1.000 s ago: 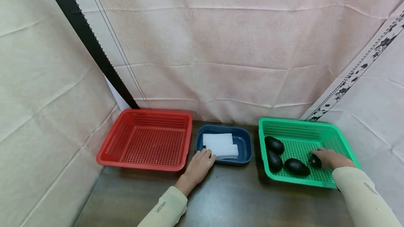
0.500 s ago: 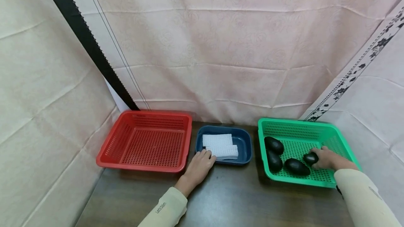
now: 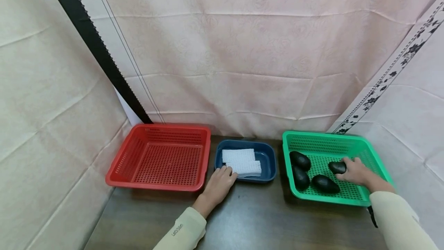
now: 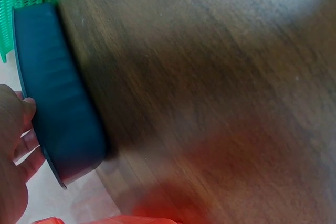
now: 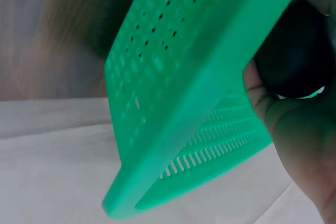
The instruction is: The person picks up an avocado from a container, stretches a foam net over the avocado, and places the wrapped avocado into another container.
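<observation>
In the head view my right hand (image 3: pixel 355 171) grips a dark avocado (image 3: pixel 337 167) inside the green basket (image 3: pixel 326 135). The right wrist view shows the palm and fingers around this avocado (image 5: pixel 296 51), close above the basket's rim. Three more avocados lie in that basket: a back one (image 3: pixel 300 161), a front-left one (image 3: pixel 300 178) and one nearest my right hand (image 3: pixel 325 184). My left hand (image 3: pixel 218 184) rests at the front-left corner of the blue tray (image 3: pixel 269 169), its relaxed fingers over the rim beside white foam nets (image 3: pixel 244 167).
A red basket (image 3: pixel 170 157) stands left of the blue tray on the brown wooden table (image 3: pixel 249 219). Pale cloth (image 3: pixel 222 49) hangs behind the containers and at both sides. The green basket's raised walls surround the avocados.
My right hand has moved left and slightly back inside the green basket, and the gripped avocado has moved with it. The left hand stays at the blue tray.
</observation>
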### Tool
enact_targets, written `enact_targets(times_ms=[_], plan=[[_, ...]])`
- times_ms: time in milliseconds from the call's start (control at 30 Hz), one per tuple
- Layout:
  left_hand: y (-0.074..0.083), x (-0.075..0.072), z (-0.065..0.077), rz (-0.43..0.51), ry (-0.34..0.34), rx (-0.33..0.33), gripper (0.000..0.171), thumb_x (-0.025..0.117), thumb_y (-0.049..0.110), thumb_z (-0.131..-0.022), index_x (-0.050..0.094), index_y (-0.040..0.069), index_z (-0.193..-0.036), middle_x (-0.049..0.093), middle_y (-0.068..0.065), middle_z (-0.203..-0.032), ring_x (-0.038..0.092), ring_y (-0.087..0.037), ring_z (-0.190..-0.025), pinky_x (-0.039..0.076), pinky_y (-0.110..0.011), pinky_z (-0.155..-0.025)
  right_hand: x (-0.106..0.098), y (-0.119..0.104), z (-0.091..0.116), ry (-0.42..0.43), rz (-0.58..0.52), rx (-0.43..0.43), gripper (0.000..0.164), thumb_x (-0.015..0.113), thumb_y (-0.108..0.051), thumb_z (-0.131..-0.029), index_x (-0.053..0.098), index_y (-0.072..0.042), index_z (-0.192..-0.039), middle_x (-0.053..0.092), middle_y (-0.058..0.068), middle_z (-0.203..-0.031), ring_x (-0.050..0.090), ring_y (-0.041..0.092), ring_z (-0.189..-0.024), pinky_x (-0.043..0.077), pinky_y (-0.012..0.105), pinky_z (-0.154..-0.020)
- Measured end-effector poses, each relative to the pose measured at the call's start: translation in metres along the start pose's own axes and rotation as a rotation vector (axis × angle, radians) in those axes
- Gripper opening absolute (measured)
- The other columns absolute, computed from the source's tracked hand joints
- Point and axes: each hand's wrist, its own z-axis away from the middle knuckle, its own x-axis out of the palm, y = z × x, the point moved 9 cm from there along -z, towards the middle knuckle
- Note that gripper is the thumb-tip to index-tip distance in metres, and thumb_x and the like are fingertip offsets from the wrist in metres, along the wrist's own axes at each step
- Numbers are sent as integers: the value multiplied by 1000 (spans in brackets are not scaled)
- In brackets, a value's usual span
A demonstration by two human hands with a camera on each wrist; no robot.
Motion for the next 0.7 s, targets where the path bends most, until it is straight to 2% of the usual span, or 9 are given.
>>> enact_targets(times_ms=[133, 233, 433, 700], plan=[[0, 1, 0, 8, -8, 0, 23, 71, 18, -99, 72, 19, -122, 67, -4, -109, 56, -18, -96, 52, -29, -77, 3, -18, 3, 12, -54, -48, 65, 73, -29, -90, 46, 16, -128, 58, 19, -97, 50, 24, -76, 42, 37, -62], [-1, 1, 0, 7, -18, -2, 23, 70, 18, -99, 72, 19, -122, 67, -4, -110, 56, -18, -97, 52, -29, -78, 4, -31, 5, 35, -81, -85, 61, 74, -27, -90, 49, 13, -129, 62, 13, -96, 52, 19, -74, 43, 36, -62], [0, 1, 1, 4, -21, 2, 22, 68, 17, -100, 72, 20, -121, 67, -3, -109, 56, -18, -96, 52, -29, -77, 2, -46, 8, 99, -68, -98, 61, 77, -30, -88, 53, 7, -131, 63, 17, -104, 54, 19, -79, 45, 35, -62], [-1, -1, 0, 10, 4, 7, 23, 72, 18, -98, 72, 20, -121, 67, -4, -109, 56, -18, -96, 51, -28, -76, -6, -61, 18, 156, -102, -95, 63, 77, -35, -90, 52, 5, -131, 60, 26, -114, 56, 25, -86, 47, 35, -62]])
